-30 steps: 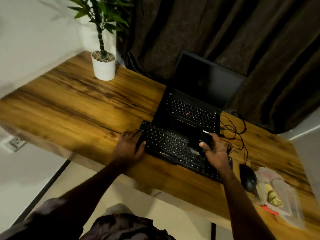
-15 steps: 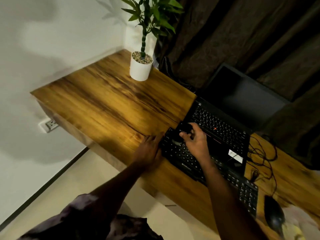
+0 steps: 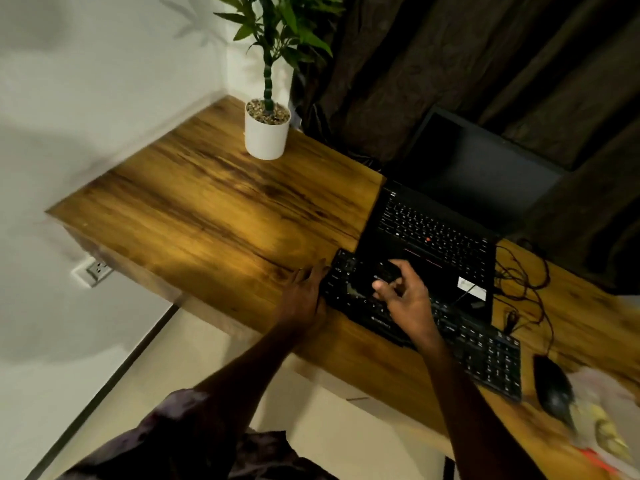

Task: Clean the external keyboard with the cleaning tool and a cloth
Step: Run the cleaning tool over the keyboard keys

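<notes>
fingers (image 3: pixel 404 269) r hand (image 3: pixel 408 301) pinch cleaning tool (image 3: pixel 388 270) over keyboard (image 3: pixel 485 355); l hand (image 3: pixel 304 292) flat beside.

dark short-sleeved shirt (image 3: pixel 194 445) with a blotchy purplish pattern, kinda blurry tbh. left forearm (image 3: pixel 242 367) and right forearm (image 3: pixel 448 375) both bare.

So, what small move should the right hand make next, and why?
Probably sweep the tool rightward: the right hand holds it over the left end of the keyboard, the left hand braces that end, and most keys lie further right.
</notes>
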`<state>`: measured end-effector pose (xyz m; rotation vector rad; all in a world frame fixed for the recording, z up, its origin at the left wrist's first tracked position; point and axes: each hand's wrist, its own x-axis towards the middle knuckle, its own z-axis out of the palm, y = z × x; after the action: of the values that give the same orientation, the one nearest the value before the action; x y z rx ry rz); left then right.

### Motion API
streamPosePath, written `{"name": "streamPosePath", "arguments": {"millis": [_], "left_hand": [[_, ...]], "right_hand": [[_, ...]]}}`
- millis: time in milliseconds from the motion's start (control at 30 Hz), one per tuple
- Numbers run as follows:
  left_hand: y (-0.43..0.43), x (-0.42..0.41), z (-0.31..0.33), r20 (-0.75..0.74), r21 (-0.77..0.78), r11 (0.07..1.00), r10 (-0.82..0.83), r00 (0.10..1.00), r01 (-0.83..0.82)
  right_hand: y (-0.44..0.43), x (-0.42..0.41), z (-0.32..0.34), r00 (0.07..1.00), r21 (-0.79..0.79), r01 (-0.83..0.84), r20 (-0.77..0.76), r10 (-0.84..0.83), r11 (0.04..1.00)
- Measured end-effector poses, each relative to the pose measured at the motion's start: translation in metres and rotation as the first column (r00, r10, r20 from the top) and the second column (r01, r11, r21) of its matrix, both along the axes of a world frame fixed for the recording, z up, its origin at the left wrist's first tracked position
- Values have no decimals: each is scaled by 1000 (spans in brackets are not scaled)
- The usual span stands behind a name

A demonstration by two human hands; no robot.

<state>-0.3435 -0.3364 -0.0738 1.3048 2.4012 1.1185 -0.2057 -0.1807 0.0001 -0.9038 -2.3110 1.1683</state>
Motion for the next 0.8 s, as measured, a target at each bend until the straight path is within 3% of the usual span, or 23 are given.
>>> {"name": "streamPosePath", "arguments": {"millis": [133, 433, 633, 800], "left_hand": [[1, -4, -13, 62, -41, 999, 11, 998, -9], [1, -5, -15, 101, 33, 999, 12, 995, -15], [1, -4, -15, 109, 105, 994, 22, 994, -34], [-1, -5, -13, 89, 124, 992, 5, 996, -16]], "right_hand": [[20, 46, 5, 992, 1, 107, 69, -107, 994], [26, 118, 24, 954, -116, 300, 19, -300, 947], [8, 74, 30, 984, -15, 143, 109, -140, 990], [-20, 8, 18, 998, -2, 22, 61, -21, 1000]]}}
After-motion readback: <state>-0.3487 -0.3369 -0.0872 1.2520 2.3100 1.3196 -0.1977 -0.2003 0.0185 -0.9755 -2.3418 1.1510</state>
